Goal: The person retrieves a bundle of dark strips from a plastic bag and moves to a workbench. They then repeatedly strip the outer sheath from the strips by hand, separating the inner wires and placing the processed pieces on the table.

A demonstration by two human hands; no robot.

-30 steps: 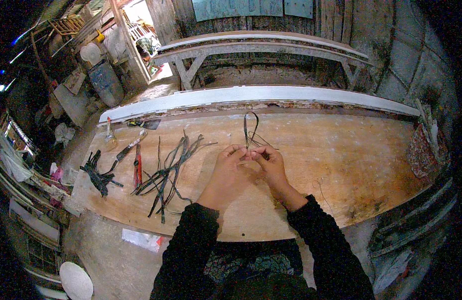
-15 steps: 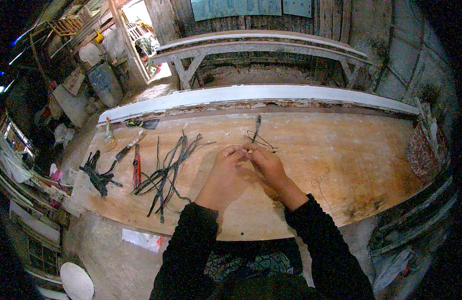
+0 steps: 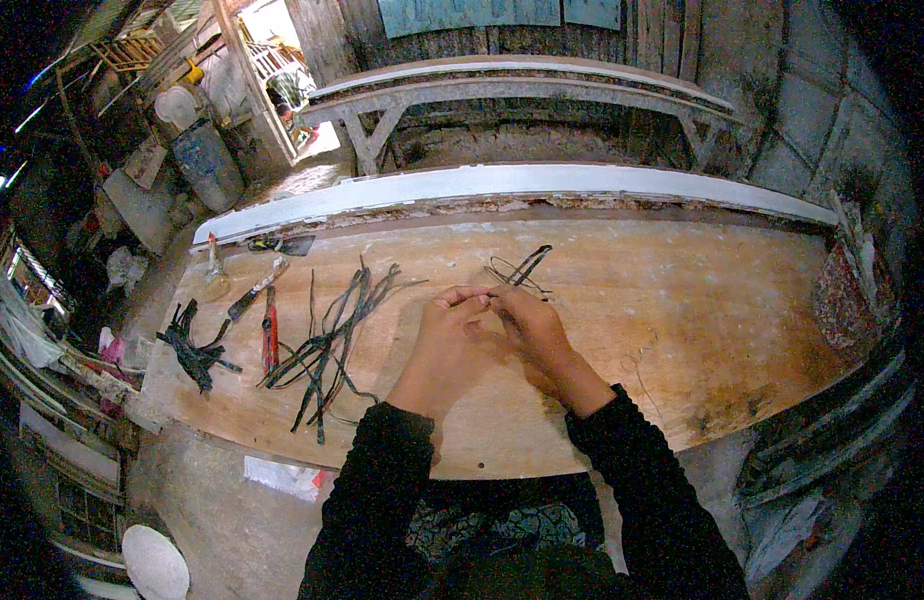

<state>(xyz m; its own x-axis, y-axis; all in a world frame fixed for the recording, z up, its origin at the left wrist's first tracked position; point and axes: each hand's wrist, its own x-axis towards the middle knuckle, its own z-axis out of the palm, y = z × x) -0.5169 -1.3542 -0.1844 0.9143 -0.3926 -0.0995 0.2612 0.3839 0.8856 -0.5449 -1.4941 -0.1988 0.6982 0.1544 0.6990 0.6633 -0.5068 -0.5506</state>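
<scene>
My left hand [image 3: 444,335] and my right hand [image 3: 532,328] meet over the middle of the wooden tabletop [image 3: 682,290], both with fingertips pinched together. Between them they hold a thin black strip [image 3: 525,266], which loops out beyond the fingers on the far side. The part inside the fingertips is hidden. Left of my hands lies a loose, crossed pile of long black strips [image 3: 332,345]. A bunched bundle of black strips [image 3: 189,347] rests farther left.
Between pile and bundle lie a slim red tool [image 3: 270,332] and a knife-like tool [image 3: 252,295]. A small bottle [image 3: 216,272] stands at the far left. A long white-topped board [image 3: 512,182] borders the table's far edge. A reddish speckled bag [image 3: 844,300] is at the right.
The black strip's far end has swung from pointing nearly straight away to leaning right. My hands stay together in nearly the same place, still pinched.
</scene>
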